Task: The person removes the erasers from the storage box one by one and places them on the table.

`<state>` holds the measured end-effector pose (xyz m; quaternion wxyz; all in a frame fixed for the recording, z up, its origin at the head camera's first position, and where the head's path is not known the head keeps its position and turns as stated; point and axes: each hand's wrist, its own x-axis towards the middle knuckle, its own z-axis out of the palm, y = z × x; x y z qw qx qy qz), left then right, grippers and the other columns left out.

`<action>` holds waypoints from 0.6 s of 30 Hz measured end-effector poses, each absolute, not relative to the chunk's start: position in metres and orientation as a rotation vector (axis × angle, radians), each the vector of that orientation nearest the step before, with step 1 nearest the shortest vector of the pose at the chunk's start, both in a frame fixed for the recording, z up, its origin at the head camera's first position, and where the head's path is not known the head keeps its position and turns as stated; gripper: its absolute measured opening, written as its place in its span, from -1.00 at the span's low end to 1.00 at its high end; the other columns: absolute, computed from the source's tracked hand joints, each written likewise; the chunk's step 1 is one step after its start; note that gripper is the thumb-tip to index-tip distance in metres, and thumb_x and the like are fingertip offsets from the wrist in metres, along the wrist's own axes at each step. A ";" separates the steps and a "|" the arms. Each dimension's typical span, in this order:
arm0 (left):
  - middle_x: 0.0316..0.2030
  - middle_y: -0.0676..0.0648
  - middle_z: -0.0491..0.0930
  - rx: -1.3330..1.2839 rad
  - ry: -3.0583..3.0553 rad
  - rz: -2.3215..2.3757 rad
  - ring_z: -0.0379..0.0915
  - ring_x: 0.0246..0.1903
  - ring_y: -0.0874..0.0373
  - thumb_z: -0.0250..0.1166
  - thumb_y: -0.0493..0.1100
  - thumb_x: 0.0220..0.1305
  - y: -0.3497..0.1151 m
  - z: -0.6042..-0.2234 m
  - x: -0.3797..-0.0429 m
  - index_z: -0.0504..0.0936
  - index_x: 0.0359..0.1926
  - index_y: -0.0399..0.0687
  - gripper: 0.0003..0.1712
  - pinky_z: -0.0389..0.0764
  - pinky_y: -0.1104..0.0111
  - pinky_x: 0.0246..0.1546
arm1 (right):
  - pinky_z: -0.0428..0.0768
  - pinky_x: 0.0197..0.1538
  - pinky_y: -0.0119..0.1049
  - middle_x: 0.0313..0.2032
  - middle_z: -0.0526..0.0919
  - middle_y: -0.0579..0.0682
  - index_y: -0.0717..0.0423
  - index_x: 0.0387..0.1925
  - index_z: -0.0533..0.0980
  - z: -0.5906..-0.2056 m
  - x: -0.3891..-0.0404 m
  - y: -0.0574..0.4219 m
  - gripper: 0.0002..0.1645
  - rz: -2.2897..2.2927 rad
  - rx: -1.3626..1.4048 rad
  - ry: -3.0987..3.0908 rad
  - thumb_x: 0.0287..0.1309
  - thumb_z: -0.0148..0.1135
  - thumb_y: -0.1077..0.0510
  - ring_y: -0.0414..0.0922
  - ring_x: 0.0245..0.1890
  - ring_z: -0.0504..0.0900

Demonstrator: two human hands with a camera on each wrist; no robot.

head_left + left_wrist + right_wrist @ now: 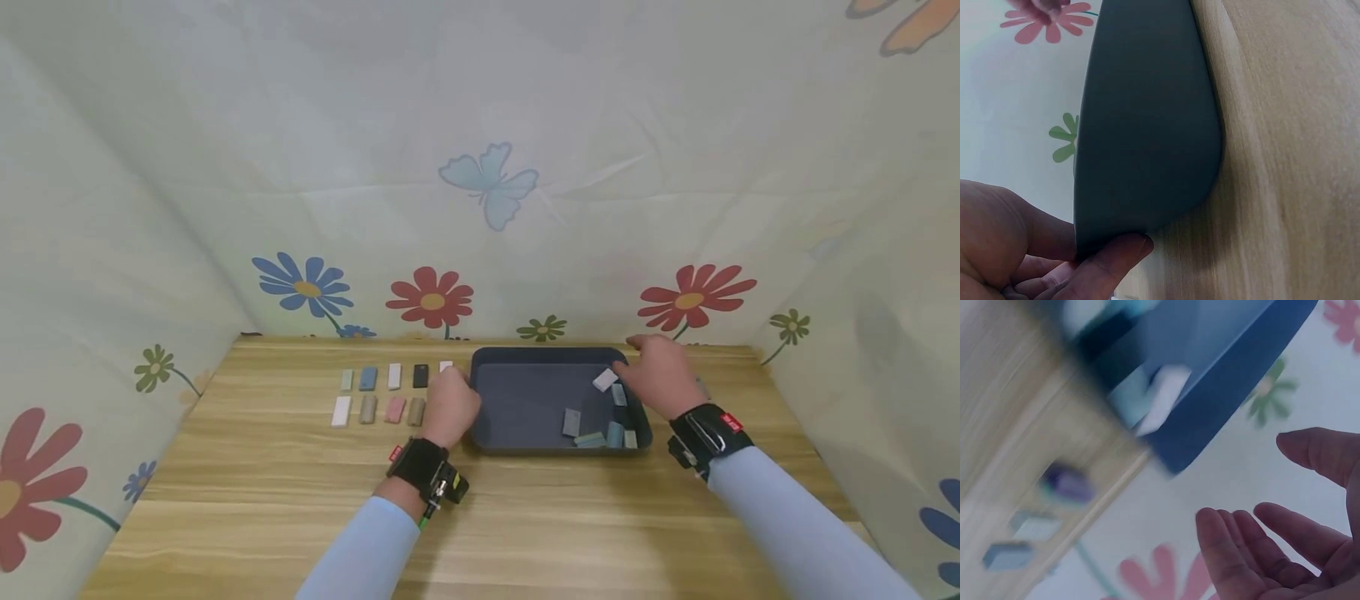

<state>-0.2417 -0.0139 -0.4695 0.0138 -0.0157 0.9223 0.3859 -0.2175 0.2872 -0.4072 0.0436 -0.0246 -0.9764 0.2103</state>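
A dark blue-grey tray (525, 408) lies on the table with several small blocks toward its right end. My left hand (452, 408) pinches its left wall between thumb and fingers, as the left wrist view shows at the tray's corner (1147, 137). Over the right wall is my right hand (660, 375); its fingers (1225, 550) are spread and hold nothing in the right wrist view. Nearest to it inside the tray are a white block (605, 380) and a grey-blue block (618, 395). A grey block (572, 422) lies nearer the tray's middle.
Left of the tray, several small blocks stand in two rows, among them a black block (421, 376) and a pink block (395, 409). Right of the tray lie a purple block (1069, 483) and two pale ones. A flowered cloth (585, 233) hangs behind the table (540, 517).
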 end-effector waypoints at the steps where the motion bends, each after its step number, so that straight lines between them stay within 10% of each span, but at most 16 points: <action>1: -0.83 0.07 0.20 -0.048 2.872 1.199 0.18 -0.82 0.19 0.15 -0.38 -0.01 -0.014 -0.470 -0.242 0.36 -0.81 -0.05 -0.67 0.13 0.38 -0.84 | 0.53 -0.10 0.06 0.02 0.55 0.31 0.34 0.10 0.44 -0.407 -0.217 0.280 -0.34 0.620 -0.027 -2.989 0.04 0.28 0.00 0.16 -0.06 0.55; 13: -0.84 0.06 0.25 -0.052 2.868 1.174 0.23 -0.83 0.19 0.16 -0.35 -0.01 -0.015 -0.470 -0.243 0.44 -0.80 -0.07 -0.70 0.16 0.37 -0.85 | 0.58 -0.15 -0.03 -0.09 0.64 0.27 0.37 -0.06 0.53 -0.434 -0.208 0.228 -0.43 0.592 0.210 -3.127 -0.01 0.32 0.01 0.07 -0.18 0.66; 18: -0.83 0.05 0.28 -0.069 2.849 1.184 0.26 -0.81 0.18 0.15 -0.35 -0.01 -0.015 -0.469 -0.243 0.46 -0.79 -0.07 -0.71 0.18 0.37 -0.85 | 0.52 -0.41 -0.16 -0.46 0.63 0.10 0.28 -0.38 0.56 -0.444 -0.208 0.219 -0.60 0.543 0.202 -3.168 -0.08 0.36 0.00 -0.08 -0.51 0.57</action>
